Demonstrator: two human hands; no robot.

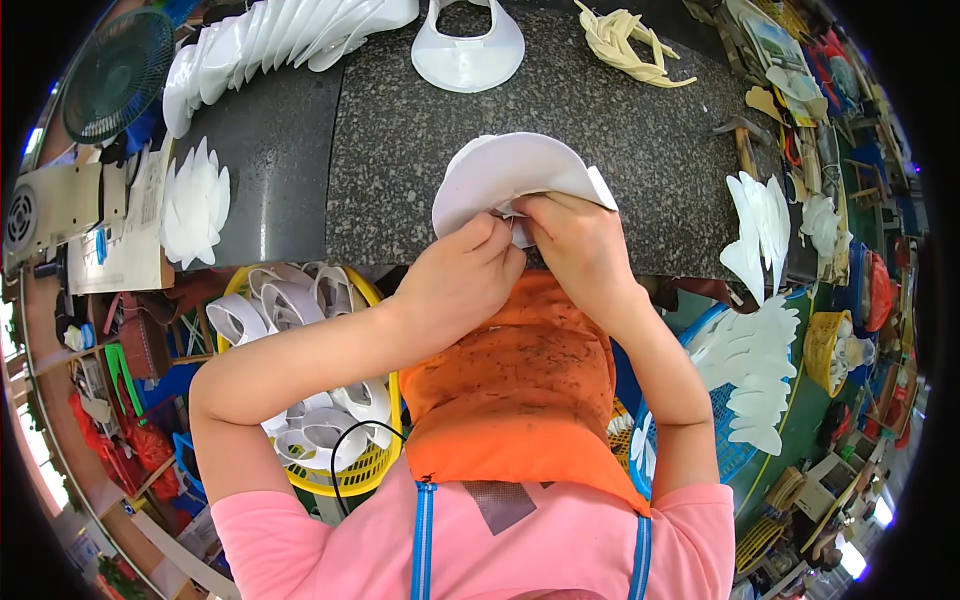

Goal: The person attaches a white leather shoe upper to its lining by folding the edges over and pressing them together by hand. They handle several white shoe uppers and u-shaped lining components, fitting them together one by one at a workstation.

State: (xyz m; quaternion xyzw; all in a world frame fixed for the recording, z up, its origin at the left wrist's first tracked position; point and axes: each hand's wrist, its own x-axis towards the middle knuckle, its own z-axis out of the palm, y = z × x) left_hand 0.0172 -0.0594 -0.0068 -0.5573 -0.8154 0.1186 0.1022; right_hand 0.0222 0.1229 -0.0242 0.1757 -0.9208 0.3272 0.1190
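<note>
The white curved piece (505, 168) lies just beyond both hands, its long side running left to right, neither hand nearer; it looks thin, smooth and brim-like. The left hand (462, 272) and right hand (580, 248) are nearly closed, fingertips pinching its near edge, while a white visor-like piece (468, 65) lies farther ahead of them.

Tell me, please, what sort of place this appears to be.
It looks like a workshop, probably one handling parts in batches: a hammer lies on the dark speckled worktop, white curved pieces are lined up at its far left, and a yellow basket holds many white loops.
</note>
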